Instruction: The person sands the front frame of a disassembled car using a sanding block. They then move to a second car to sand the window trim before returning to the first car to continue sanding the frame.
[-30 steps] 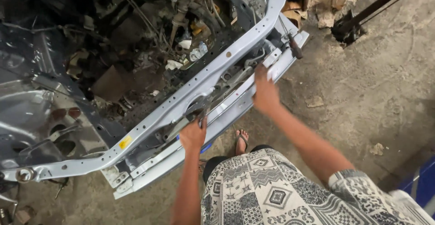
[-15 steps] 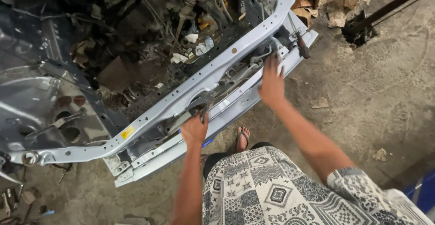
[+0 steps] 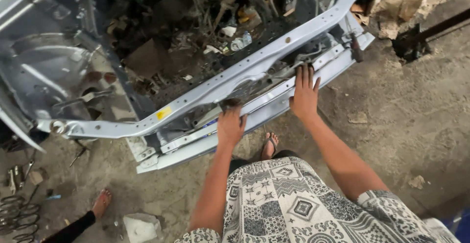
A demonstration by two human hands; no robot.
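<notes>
I look down at the stripped front of a silver-blue car body. My left hand (image 3: 231,125) rests on the lower front cross beam (image 3: 196,145), its fingers curled over the beam's top edge near the middle. My right hand (image 3: 304,92) lies flat with fingers spread on the same beam further right. Above both hands runs the upper radiator support bar (image 3: 205,91), pierced with holes and carrying a small yellow sticker (image 3: 164,112). Behind it the engine bay (image 3: 196,32) is gutted, full of loose wires and debris.
My sandalled foot (image 3: 269,145) stands just below the beam. Another person's bare foot (image 3: 101,203) shows at lower left. Coil springs (image 3: 17,216) and small tools lie on the dirty concrete at far left. Cardboard scraps (image 3: 396,3) and a dark stand (image 3: 411,42) sit at upper right.
The view has shifted, so the car front sits higher and more to the right. Both hands have stayed on the lower beam; my right hand now lies flatter with spread fingers.
</notes>
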